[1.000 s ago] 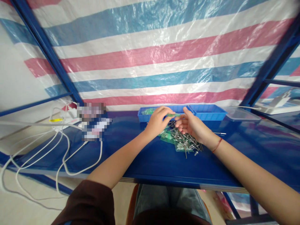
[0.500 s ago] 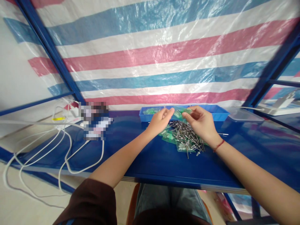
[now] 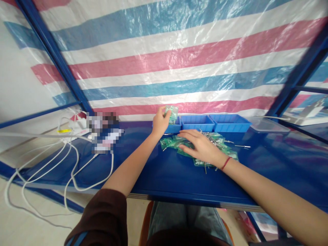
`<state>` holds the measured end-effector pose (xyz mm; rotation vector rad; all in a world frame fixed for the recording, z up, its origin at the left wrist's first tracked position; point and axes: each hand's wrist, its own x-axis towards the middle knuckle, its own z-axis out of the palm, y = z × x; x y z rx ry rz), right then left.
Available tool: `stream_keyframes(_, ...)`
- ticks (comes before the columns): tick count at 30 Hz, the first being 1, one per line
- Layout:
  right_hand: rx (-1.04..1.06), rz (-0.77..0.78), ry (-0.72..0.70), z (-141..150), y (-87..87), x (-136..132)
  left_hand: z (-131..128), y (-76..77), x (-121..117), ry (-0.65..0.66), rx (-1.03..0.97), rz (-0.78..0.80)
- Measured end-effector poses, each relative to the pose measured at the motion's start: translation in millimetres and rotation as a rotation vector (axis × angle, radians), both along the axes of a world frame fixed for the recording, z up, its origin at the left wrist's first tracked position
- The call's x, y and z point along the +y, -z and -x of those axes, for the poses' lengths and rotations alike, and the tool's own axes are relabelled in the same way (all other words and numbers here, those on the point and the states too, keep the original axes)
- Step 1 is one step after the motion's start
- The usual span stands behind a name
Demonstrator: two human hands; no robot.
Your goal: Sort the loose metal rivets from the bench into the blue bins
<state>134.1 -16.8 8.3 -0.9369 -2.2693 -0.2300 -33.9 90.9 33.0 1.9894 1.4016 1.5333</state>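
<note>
Here, the left hand (image 3: 161,122) pinches a packet (image 3: 173,112) at eleven o'clock from the pile (image 3: 217,139); the right hand (image 3: 201,147), loosely spread, partly hides it.

Bags (image 3: 172,114): thin, clear, green-tinted plastic film; shiny. Pins (image 3: 242,146): bare metal, smooth, bright. Bins (image 3: 230,127): blue plastic, ribbed walls. Lid (image 3: 270,125): translucent plastic. Table (image 3: 164,174) looks smooth, glossy. Backdrop sheet (image 3: 164,63) is plastic, crinkled, highly reflective. Cables (image 3: 84,189): smooth plastic. Sleeve (image 3: 106,212): matt cloth.
</note>
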Motion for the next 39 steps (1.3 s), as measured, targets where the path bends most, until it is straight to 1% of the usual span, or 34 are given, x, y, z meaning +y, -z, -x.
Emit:
stream_keyframes(2,-0.116,0.089,-0.029,4,6.2,2,7,5.8,10,-0.155,0.214,-0.011)
stream_keyframes(3,-0.152,0.122,-0.033,5,8.0,3,10,9.6,12,-0.211,0.324,-0.023)
stream_keyframes(5,-0.192,0.166,-0.018,6,8.6,4,13,16.7,15,-0.292,0.465,-0.078)
stream_keyframes(7,-0.215,0.186,0.027,6,5.6,3,14,21.2,15,-0.325,0.513,-0.141)
stream_keyframes(9,-0.228,0.19,0.083,7,0.9,0,12,22.5,13,-0.31,0.516,-0.171)
stream_keyframes(12,-0.221,0.187,0.143,9,-5.0,-5,9,20.6,6,-0.23,0.515,-0.192)
stream_keyframes(17,-0.19,0.131,0.144,10,-7.3,-11,-2,14.2,-18,-0.017,0.484,-0.29)
stream_keyframes(19,-0.136,0.102,0.154,9,-7.0,-12,-7,11.1,-27,0.071,0.443,-0.309)
stream_keyframes(22,0.011,0.116,0.188,9,-6.0,-12,-13,7.6,-36,0.183,0.388,-0.294)
stream_keyframes(25,0.179,0.151,0.195,7,-4.1,-8,-18,5.8,-40,0.259,0.356,-0.24)
stream_keyframes(27,0.332,0.203,0.177,5,-3.3,-3,-20,4.8,-42,0.303,0.329,-0.186)
stream_keyframes(30,0.585,0.279,0.174,-4,-5.0,3,-21,3.2,-46,0.41,0.23,-0.048)
stream_keyframes(33,0.792,0.291,0.171,-14,-10.9,7,-21,3.5,-49,0.527,0.119,0.097)
stream_keyframes(37,0.965,0.318,0.117,-20,-18.5,5,-24,8.3,-47,0.689,0.007,0.227)
stream_keyframes(39,1.002,0.314,0.079,-19,-20.3,4,-26,8.9,-46,0.694,-0.019,0.215)
